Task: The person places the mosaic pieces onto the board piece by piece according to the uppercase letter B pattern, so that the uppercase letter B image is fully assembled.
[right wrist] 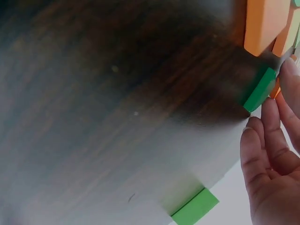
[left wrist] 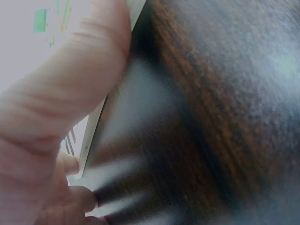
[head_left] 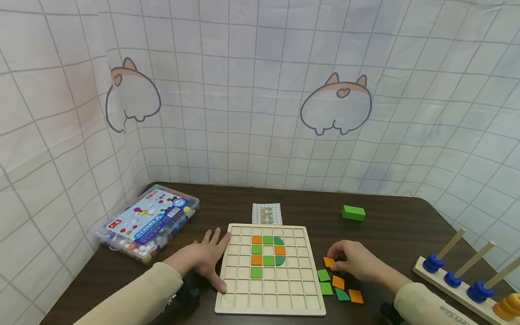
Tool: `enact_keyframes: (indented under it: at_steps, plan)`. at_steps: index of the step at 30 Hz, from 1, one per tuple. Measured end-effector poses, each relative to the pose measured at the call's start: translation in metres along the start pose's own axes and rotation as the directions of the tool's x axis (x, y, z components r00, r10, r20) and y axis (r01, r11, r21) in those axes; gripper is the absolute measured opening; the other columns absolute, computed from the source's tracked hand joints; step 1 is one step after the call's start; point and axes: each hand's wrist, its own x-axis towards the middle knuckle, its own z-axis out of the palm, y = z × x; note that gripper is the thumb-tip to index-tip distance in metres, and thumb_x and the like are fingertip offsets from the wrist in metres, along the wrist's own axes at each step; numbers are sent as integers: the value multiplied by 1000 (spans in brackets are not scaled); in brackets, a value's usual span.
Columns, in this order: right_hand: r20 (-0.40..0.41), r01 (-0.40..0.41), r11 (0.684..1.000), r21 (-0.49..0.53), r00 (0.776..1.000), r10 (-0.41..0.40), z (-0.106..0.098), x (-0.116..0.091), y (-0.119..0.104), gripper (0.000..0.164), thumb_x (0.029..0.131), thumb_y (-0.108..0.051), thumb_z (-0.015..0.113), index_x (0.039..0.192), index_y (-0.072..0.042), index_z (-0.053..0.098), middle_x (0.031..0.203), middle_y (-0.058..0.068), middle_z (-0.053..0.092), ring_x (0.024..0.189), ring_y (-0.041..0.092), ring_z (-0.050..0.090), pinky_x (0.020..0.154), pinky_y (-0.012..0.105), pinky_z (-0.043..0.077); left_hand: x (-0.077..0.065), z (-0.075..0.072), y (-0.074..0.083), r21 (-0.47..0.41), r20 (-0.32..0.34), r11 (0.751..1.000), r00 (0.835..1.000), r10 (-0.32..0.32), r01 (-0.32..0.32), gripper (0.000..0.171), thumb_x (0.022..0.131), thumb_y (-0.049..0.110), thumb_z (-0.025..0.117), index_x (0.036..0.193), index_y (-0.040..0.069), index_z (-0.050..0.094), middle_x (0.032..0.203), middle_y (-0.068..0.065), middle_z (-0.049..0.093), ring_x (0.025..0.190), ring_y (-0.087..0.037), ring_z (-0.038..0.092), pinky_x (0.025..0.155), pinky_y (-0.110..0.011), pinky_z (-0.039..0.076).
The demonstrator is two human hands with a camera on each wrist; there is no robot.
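Note:
My left hand (head_left: 210, 258) lies along the left edge of a wooden grid board (head_left: 280, 301), fingers spread and thumb on its rim. In the left wrist view the thumb (left wrist: 70, 79) covers part of the board's edge. Orange and green square tiles (head_left: 256, 272) and dark green quarter-round tiles (head_left: 280, 260) sit in the upper middle cells. Right of the board, my right hand (head_left: 352, 261) pinches an orange square tile (head_left: 328, 262) between thumb and fingers. Near it lie loose green squares (head_left: 326, 288), orange squares (head_left: 355, 296) and a quarter-round tile (head_left: 342, 294).
A small printed pattern card (head_left: 266, 214) lies behind the board. At the back left is a clear plastic case (head_left: 154, 216) of coloured balls. A green block (head_left: 353, 213) stands at the back right. Along the right edge is a peg stand (head_left: 444, 284) with blue and orange rings.

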Motion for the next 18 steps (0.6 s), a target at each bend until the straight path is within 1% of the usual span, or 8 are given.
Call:
enact_keyframes:
  at_steps: [3, 6, 10, 13, 15, 18]
  plan:
    - [-19, -18, 1000, 13, 1000, 18, 0, 1, -5, 17, 88, -13, 80, 103, -9, 71, 96, -2, 68, 85, 12, 60, 75, 31, 55, 3, 1, -2, -3, 5, 1000, 1000, 1, -1, 137, 67, 52, 93, 163, 3, 9, 169, -30, 3, 156, -53, 3, 115, -77, 20]
    - [-44, -20, 1000, 22, 999, 21, 2, 3, -13, 17, 88, -14, 80, 104, -10, 72, 99, -2, 69, 88, 12, 61, 76, 32, 55, 13, 6, -8, 4, 15, 1000, 1000, 3, -3, 141, 65, 59, 92, 164, 5, 6, 169, -30, 0, 156, -53, 1, 114, -78, 19]
    - [-60, 20, 999, 28, 998, -18, 8, 8, -32, 18, 87, -15, 81, 103, -11, 73, 100, -2, 69, 89, 11, 62, 77, 29, 55, 24, 13, -18, 10, 8, 1000, 1000, 2, -2, 148, 59, 69, 88, 165, 10, 4, 170, -27, -3, 156, -52, -1, 114, -78, 18]
    - [-48, 56, 998, 36, 997, -54, 15, 13, -48, 18, 86, -15, 82, 102, -12, 74, 100, -2, 69, 89, 11, 62, 76, 27, 54, 31, 18, -23, 5, -8, 1000, 1000, 7, -7, 149, 56, 72, 87, 165, 12, 4, 170, -27, -2, 156, -52, 0, 113, -79, 18]
    - [-36, 74, 996, 43, 997, -73, 20, 15, -59, 18, 86, -14, 83, 101, -12, 75, 100, -2, 70, 89, 13, 63, 76, 28, 54, 33, 20, -25, 10, -8, 1000, 1000, 15, -15, 151, 56, 72, 88, 165, 13, 3, 170, -27, -3, 156, -53, 0, 112, -80, 18]
    - [-17, 101, 994, 51, 995, -100, 26, 20, -73, 18, 85, -14, 83, 101, -11, 76, 100, -2, 72, 90, 16, 65, 79, 34, 56, 36, 20, -26, 15, -8, 1000, 1000, 25, -25, 150, 56, 71, 88, 165, 11, 3, 169, -29, -2, 155, -55, 1, 111, -81, 20]
